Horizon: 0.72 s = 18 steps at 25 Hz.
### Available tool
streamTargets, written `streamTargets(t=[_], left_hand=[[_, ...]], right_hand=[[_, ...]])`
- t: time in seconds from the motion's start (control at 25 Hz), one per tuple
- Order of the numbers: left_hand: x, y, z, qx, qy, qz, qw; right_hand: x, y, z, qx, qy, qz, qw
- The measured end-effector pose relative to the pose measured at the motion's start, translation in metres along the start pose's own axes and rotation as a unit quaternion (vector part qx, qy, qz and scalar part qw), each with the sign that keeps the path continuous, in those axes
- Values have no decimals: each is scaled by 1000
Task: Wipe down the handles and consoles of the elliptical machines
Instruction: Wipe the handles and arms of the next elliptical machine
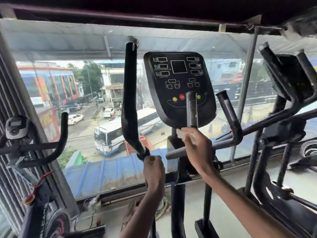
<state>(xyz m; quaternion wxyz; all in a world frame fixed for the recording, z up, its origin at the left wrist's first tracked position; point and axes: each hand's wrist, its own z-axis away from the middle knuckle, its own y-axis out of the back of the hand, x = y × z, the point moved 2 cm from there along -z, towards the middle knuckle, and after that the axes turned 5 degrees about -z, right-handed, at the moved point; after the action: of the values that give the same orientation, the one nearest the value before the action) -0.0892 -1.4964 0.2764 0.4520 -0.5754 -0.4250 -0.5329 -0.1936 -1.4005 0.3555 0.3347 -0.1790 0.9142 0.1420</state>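
1. A pale cloth is pinched in the curled fingers of the right hand, just below the upright grip fronting the console; buttons could be pressed by a stray swipe
2. The base of the long left handle is gripped by the left hand; the handle could swing if released

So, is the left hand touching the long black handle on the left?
Touching. The head view shows the left hand pinching the lower end of the long black handle; no gap is visible between them.
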Motion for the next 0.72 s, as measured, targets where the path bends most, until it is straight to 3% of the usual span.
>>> streamTargets(t=[0.12,0.28,0.48,0.72], left_hand=[[40,-46,-7,-38,-105,-49,993],[95,-110,-30,0,-216,-152,964],[132,-156,-57,67,-165,-171,969],[117,-179,-62,47,-161,-230,959]], right_hand=[[23,31,-34,41,-104,-40,993],[37,72,-76,67,-105,-43,991],[43,87,-132,28,-42,-1,999],[43,56,-210,-39,135,46,989]])
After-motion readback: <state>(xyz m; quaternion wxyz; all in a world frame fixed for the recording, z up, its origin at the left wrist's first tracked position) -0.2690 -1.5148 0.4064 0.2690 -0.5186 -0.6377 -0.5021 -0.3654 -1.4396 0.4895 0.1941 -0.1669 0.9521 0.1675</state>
